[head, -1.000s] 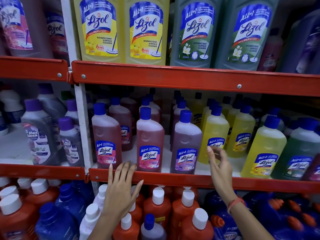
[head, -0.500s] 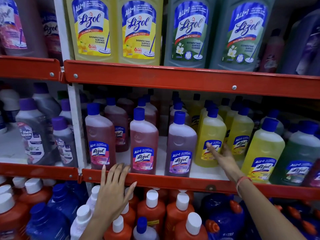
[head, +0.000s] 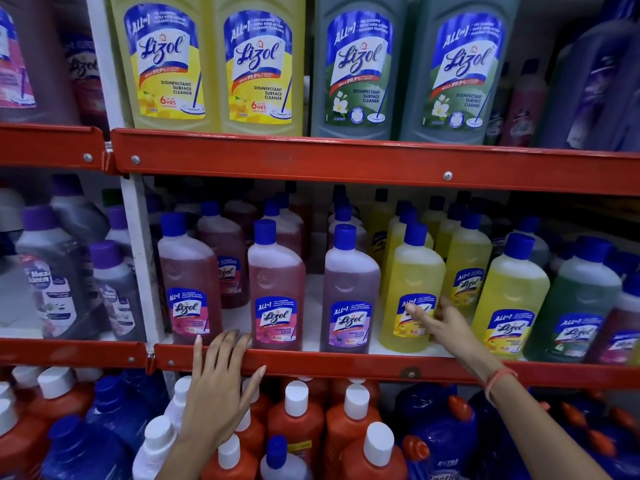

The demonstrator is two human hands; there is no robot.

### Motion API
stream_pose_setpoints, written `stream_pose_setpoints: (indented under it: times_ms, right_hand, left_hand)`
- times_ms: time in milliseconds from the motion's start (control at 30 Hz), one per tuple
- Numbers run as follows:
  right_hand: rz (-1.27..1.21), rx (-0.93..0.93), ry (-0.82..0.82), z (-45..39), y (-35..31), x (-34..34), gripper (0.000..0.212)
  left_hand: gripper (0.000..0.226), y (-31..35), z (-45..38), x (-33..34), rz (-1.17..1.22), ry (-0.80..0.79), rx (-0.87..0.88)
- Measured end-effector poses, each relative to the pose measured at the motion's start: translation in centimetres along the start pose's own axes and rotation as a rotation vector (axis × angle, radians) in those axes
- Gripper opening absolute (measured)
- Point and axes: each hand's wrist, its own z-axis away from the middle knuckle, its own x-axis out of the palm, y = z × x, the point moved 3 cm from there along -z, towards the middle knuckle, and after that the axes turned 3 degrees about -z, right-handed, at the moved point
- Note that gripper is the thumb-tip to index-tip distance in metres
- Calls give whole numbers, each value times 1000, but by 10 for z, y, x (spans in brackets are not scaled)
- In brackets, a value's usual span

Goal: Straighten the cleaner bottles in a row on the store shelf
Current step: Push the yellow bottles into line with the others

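**Right hand closes on the front yellow bottle**

Since half a second ago the right hand (head: pixel 438 323) has curled in from a flat reach and now has its thumb laid across the label of the front yellow bottle (head: pixel 412 289), with the other fingers (head: pixel 446 306) wrapped toward the bottle's far side; whether they press fully against it cannot be told, as the bottle hides them. The left hand (head: pixel 221 386) has barely shifted: it lies flat with its fingers spread, tips resting on the red shelf lip (head: pixel 346 365) just below the pink bottle (head: pixel 275 289).

That yellow bottle stands on the middle shelf, just right of the purple bottle (head: pixel 349 292) and close in front of a second yellow one (head: pixel 467 268). It sits roughly level with the purple bottle, and its label is turned a little away from the front.

Judged by its look, the bottle is nearly full, so fairly heavy for its size, with stiff plastic walls that are smooth and probably slick. A hold low on the body around the label should keep it steady; pushing near the blue cap could tip it into its neighbours. Sliding and twisting it on its base seems safer than lifting.
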Motion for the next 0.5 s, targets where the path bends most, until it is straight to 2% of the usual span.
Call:
stream_pose_setpoints:
  times_ms: [67,167,400,500]
  right_hand:
    - [21,-7,-15,6,0,-2,63]
    - [34,-12,-25,14,2,-6,79]
    - [50,12,-28,26,-1,-7,87]
    - [40,27,-8,36,-5,-2,67]
  left_hand:
    - [64,-1,0,0,-4,-9,2]
    - [65,-1,0,-1,-6,-25,6]
    - [61,-1,0,-4,14,-27,8]
    - [63,-1,0,-7,39,-60,4]
